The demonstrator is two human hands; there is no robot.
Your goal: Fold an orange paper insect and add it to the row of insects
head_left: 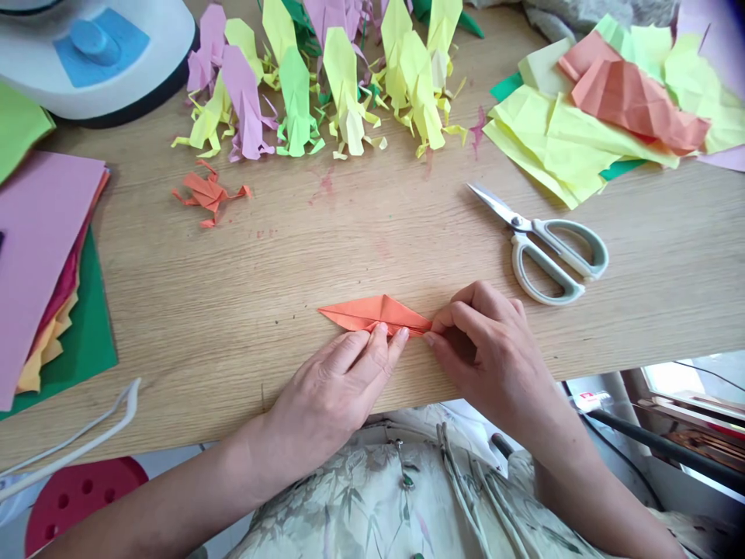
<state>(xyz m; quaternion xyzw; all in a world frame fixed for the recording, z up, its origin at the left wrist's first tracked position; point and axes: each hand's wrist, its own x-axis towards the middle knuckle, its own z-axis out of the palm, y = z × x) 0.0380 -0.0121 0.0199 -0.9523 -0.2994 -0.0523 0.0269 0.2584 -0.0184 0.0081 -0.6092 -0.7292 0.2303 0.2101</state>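
Item: 1 folded orange paper (378,312), at my fingertips (382,329), apparently at the creasing stage. My left hand (343,376), fingers nearly together, holds its near edge; my right hand (492,341), thumb and forefinger closed, pinches its right tip. Next move likely calls for even pressure between them.

orange paper (372,312) right tip: hidden by right hand (497,341) | white appliance (168,46): cut off

one pair of scissors (518,223) at right, one folded orange sheet (372,312) near, one spread-limbed orange figure (210,194) at left, one heap of creased papers (576,136) far right, at least ten overlapping upright paper figures (296,101) far.
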